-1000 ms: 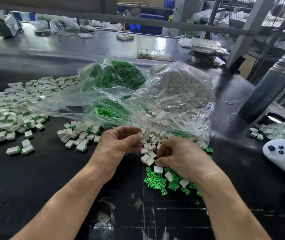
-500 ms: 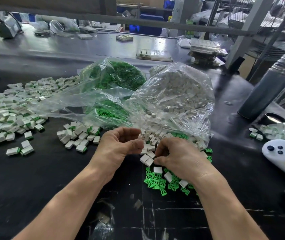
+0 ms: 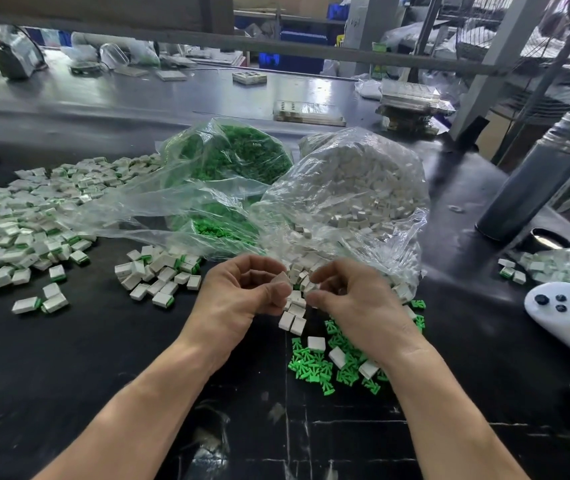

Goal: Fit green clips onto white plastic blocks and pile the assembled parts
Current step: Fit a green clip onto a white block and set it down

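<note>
Black bench, bags, assembled parts

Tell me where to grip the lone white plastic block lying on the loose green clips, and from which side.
Pinch the white plastic block across its two short side faces, coming from above: it lies flat on the loose green clips, top face up, with free space around its sides.
</note>
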{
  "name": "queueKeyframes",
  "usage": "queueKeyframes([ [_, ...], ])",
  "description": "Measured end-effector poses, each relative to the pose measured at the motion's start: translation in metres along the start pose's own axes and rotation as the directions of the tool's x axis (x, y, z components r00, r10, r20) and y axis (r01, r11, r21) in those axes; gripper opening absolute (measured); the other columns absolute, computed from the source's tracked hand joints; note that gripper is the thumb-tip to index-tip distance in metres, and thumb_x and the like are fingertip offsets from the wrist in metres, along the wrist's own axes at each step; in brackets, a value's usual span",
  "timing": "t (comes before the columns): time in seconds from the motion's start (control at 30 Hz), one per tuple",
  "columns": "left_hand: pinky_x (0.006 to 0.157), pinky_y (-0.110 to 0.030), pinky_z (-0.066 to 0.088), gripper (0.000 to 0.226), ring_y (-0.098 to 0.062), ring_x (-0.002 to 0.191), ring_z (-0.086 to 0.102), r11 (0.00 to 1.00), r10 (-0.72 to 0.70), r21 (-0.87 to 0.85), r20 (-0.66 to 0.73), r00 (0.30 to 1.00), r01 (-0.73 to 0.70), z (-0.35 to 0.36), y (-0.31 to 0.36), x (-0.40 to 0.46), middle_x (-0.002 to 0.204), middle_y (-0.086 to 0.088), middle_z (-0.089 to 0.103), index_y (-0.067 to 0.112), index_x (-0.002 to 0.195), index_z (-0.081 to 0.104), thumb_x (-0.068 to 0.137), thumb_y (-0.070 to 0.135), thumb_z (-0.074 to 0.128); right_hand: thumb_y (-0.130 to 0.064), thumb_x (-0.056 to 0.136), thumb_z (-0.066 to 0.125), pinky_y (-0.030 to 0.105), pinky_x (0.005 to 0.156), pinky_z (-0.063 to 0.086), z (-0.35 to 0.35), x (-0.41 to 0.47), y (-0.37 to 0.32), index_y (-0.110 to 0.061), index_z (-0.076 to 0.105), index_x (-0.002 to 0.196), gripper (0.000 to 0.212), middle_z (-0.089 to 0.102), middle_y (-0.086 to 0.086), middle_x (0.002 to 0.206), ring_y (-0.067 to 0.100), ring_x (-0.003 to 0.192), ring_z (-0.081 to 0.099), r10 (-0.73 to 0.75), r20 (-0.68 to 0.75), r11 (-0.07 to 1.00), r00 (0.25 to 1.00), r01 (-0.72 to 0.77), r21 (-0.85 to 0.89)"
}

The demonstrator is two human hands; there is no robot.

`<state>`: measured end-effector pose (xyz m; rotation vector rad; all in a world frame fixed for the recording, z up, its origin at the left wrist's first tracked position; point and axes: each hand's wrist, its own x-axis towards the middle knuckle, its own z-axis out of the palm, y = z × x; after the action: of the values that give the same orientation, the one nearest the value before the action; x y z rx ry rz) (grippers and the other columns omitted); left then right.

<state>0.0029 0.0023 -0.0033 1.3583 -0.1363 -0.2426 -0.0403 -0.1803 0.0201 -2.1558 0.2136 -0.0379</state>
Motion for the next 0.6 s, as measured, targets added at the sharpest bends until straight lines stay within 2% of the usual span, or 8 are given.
queueKeyframes([
  [0.07, 0.065, -0.025, 0.06, 0.017, -0.018, 0.072, 0.072, 0.999, 0.001, -0.044, 0.007, 1.0, -0.001, 0.002, 0.0, 0.0, 0.08, -0.01, 0.074, 0.018, 0.082, 0.08, 0.067, 0.011, 0.085, -0.026, 0.092, 0.079, 0.017, 0.071, 0.052, 0.002, 0.002, 0.001, -0.034, 0.074, 0.098, 0.011, 0.074, -0.01, 0.087, 0.0, 0.078, 0.068, -0.016, -0.049, 0.984, 0.999, 0.025, 0.174],
  [0.13, 0.069, -0.026, 0.062, 0.018, -0.021, 0.076, 0.074, 0.996, -0.013, -0.087, -0.008, 1.0, 0.012, 0.004, 0.0, 0.0, 0.082, -0.012, 0.075, 0.014, 0.082, 0.079, 0.065, 0.009, 0.083, -0.023, 0.091, 0.081, 0.013, 0.063, 0.051, 0.005, 0.002, 0.001, -0.03, 0.078, 0.095, 0.008, 0.074, -0.011, 0.077, -0.002, 0.065, 0.065, -0.019, -0.084, 0.947, 0.996, 0.045, 0.318],
  [0.23, 0.072, -0.028, 0.063, 0.027, -0.025, 0.078, 0.077, 0.992, -0.021, -0.122, -0.017, 1.0, 0.018, 0.007, 0.001, -0.001, 0.082, -0.013, 0.076, 0.006, 0.088, 0.074, 0.063, 0.009, 0.082, -0.02, 0.09, 0.081, 0.018, 0.054, 0.049, 0.011, 0.002, -0.001, -0.023, 0.078, 0.095, 0.007, 0.072, -0.002, 0.069, 0.008, 0.059, 0.064, -0.001, -0.075, 0.885, 0.997, 0.036, 0.465],
  [0.3, 0.073, -0.03, 0.064, 0.027, -0.026, 0.08, 0.077, 0.993, -0.01, -0.122, -0.019, 1.0, 0.008, 0.007, 0.002, -0.002, 0.084, -0.013, 0.076, 0.006, 0.089, 0.073, 0.063, 0.01, 0.083, -0.019, 0.091, 0.081, 0.021, 0.049, 0.046, 0.013, 0.002, -0.002, -0.02, 0.077, 0.096, 0.006, 0.073, 0.004, 0.07, 0.011, 0.059, 0.065, 0.001, -0.071, 0.855, 0.998, 0.036, 0.518],
  [0.43, 0.07, -0.03, 0.064, 0.02, -0.025, 0.078, 0.077, 0.996, 0.0, -0.094, -0.023, 1.0, -0.002, 0.006, 0.002, -0.002, 0.085, -0.013, 0.076, 0.013, 0.084, 0.077, 0.065, 0.012, 0.083, -0.016, 0.091, 0.079, 0.022, 0.046, 0.042, 0.019, 0.002, -0.003, -0.016, 0.078, 0.094, 0.003, 0.068, 0.004, 0.067, 0.01, 0.055, 0.058, 0.01, -0.061, 0.816, 0.998, 0.027, 0.577],
  [0.53, 0.065, -0.028, 0.062, 0.014, -0.021, 0.076, 0.075, 0.999, 0.0, -0.044, -0.015, 1.0, 0.0, 0.005, 0.002, -0.002, 0.082, -0.01, 0.075, 0.016, 0.084, 0.077, 0.076, 0.005, 0.082, -0.012, 0.092, 0.077, 0.019, 0.043, 0.04, 0.023, 0.002, -0.004, -0.01, 0.077, 0.094, 0.003, 0.062, 0.006, 0.064, 0.008, 0.048, 0.052, 0.032, -0.075, 0.793, 0.997, 0.02, 0.608],
  [0.6, 0.063, -0.027, 0.061, 0.018, -0.019, 0.075, 0.073, 1.0, 0.0, -0.022, -0.007, 1.0, 0.0, 0.004, 0.002, -0.002, 0.081, -0.009, 0.075, 0.018, 0.083, 0.078, 0.081, 0.001, 0.08, -0.011, 0.093, 0.076, 0.018, 0.042, 0.04, 0.025, 0.002, -0.004, -0.007, 0.076, 0.096, 0.005, 0.062, 0.005, 0.063, 0.006, 0.045, 0.051, 0.044, -0.078, 0.787, 0.996, 0.013, 0.616],
])
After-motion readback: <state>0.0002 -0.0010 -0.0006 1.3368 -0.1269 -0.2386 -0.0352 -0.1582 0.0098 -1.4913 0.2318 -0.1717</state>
